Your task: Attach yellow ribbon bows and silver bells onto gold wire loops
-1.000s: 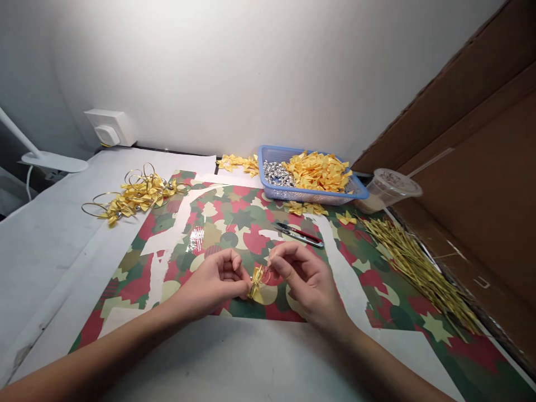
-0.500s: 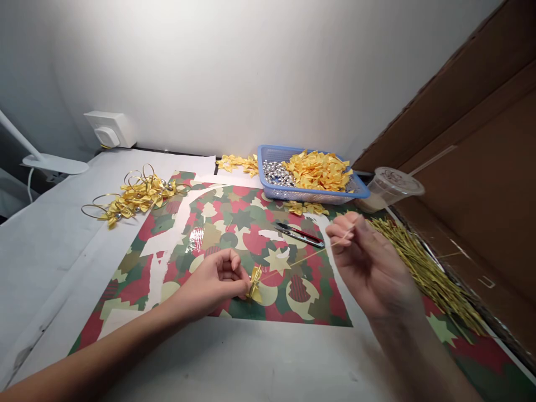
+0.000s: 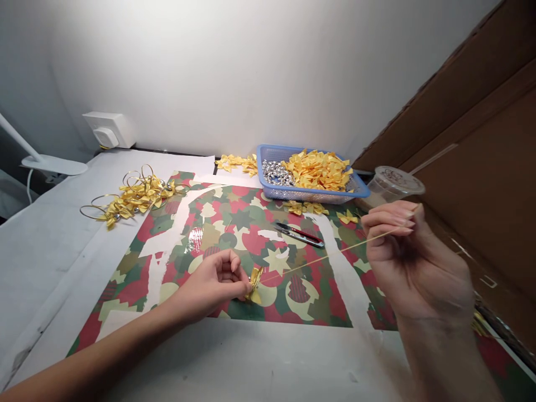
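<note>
Left hand (image 3: 213,282) pinches a yellow bow (image 3: 254,286) over the patterned mat (image 3: 234,223); right hand (image 3: 414,262) pinches a long gold strand (image 3: 335,257) stretched toward it. Tying looks under way, calling for a wrap around the bow.

— How is the left hand (image 3: 218,276) placed?
— It is held low near the middle, fingers curled inward, the forearm (image 3: 92,354) laid in from the near left.
— And the right hand (image 3: 414,262)?
— Held up at the right — fingertips pinched together, wrist blurred.
</note>
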A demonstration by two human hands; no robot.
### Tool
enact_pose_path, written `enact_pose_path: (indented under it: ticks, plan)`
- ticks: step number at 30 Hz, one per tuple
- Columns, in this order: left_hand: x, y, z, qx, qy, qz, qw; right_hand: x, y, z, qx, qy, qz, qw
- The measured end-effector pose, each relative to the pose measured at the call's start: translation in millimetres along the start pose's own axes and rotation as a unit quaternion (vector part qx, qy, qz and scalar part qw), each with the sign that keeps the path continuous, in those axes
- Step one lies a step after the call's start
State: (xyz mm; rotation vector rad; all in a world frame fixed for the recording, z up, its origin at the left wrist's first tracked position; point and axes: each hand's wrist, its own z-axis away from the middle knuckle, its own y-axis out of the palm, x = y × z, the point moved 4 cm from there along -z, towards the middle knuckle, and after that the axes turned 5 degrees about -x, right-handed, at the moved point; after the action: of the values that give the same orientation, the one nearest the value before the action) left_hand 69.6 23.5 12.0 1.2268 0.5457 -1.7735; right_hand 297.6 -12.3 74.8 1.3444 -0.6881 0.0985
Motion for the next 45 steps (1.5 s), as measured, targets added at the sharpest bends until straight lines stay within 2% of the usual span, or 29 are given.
enact_pose_path:
  ticks: [8, 17, 20, 22, 24, 26, 28, 31, 34, 36, 39, 42, 45]
  plan:
    - [-0.4, 0.5, 1.2, -0.004, 0.0, -0.01, 1.0, 0.4, 3.5, 4.1, 0.006, -0.009, -0.032, 0.999]
    - [0.2, 0.8, 1.8, -0.006, 0.009, -0.019, 1.0, -1.6, 9.1, 12.6, 0.026, 0.019, -0.07, 0.997]
    - [-0.4, 0.0, 3.0, -0.011, 0.015, -0.032, 0.999, -2.3, 8.7, 14.5, 0.065, 0.015, -0.027, 0.997]
    - [-1.3, -1.5, 2.9, -0.024, 0.031, -0.037, 0.999, -4.7, 7.2, 15.1, 0.103, 0.0, 0.068, 0.992]
    - [-2.1, -3.3, 2.3, -0.039, 0.051, -0.045, 0.997, -10.2, 6.0, 16.7, 0.149, -0.028, 0.205, 0.967]
    - [-2.5, -4.4, 1.7, -0.049, 0.067, -0.054, 0.995, -19.5, 5.9, 20.0, 0.189, -0.052, 0.347, 0.917]
    - [-3.0, -4.3, 1.7, -0.05, 0.077, -0.057, 0.994, -31.8, 6.0, 24.5, 0.212, -0.044, 0.461, 0.86]
    - [-5.1, -3.5, 3.6, -0.047, 0.091, -0.047, 0.994, -51.7, 6.3, 32.4, 0.243, 0.011, 0.581, 0.777]
    - [-6.9, -2.8, 5.9, -0.045, 0.1, -0.029, 0.994, -66.2, 6.4, 38.4, 0.272, 0.01, 0.645, 0.715]
    - [-7.4, -1.9, 6.6, -0.042, 0.101, -0.022, 0.994, -73.1, 6.3, 40.9, 0.286, -0.022, 0.657, 0.698]
    - [-7.2, 0.3, 6.8, -0.033, 0.096, -0.017, 0.995, -79.6, 6.4, 43.3, 0.29, -0.099, 0.651, 0.694]
    - [-7.3, 1.3, 6.8, -0.036, 0.088, -0.011, 0.995, -83.1, 5.1, 44.4, 0.27, -0.153, 0.631, 0.711]
    - [-7.9, 0.5, 7.4, -0.052, 0.083, -0.009, 0.995, -85.7, 2.4, 44.5, 0.24, -0.168, 0.606, 0.74]
